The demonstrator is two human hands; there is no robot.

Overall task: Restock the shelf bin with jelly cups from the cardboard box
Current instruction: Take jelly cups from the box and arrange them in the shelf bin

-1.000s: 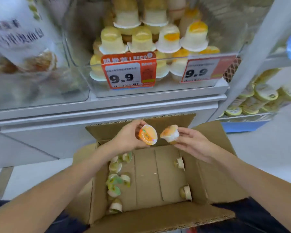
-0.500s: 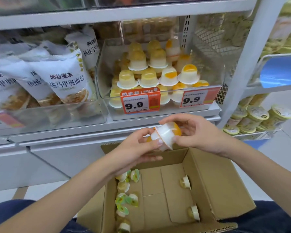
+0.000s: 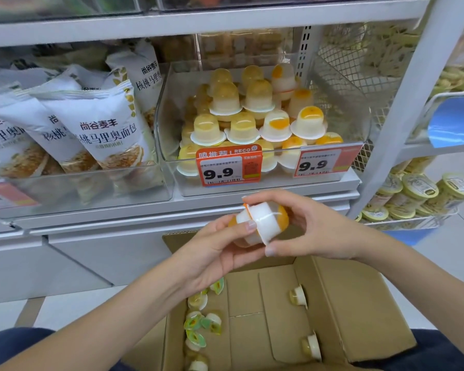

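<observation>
A shop aisle with white metal shelving fills the background; the landmark is the clear shelf bin (image 3: 263, 124) at centre, heaped with upturned jelly cups.

Just below the bin's front, fingertips meet: the left hand (image 3: 214, 253) curls its fingers and thumb around one jelly cup (image 3: 243, 231), and the right hand (image 3: 314, 231) pinches a second jelly cup (image 3: 271, 222) between thumb and fingers. The two cups sit pressed together, rim to rim.

Below the hands, and lower than the bin, an open cardboard box (image 3: 359, 311) holds a few loose cups along its left and right sides.

The step in hand appears to be carrying two cups from box to bin. Next, both need lifting over the bin's front wall and setting on the pile without toppling it.

Two red price tags (image 3: 229, 166) on the bin's front read "9.9"; one shows "RECO". Left of the bin stand white bread bags (image 3: 102, 129) printed in Chinese.
</observation>
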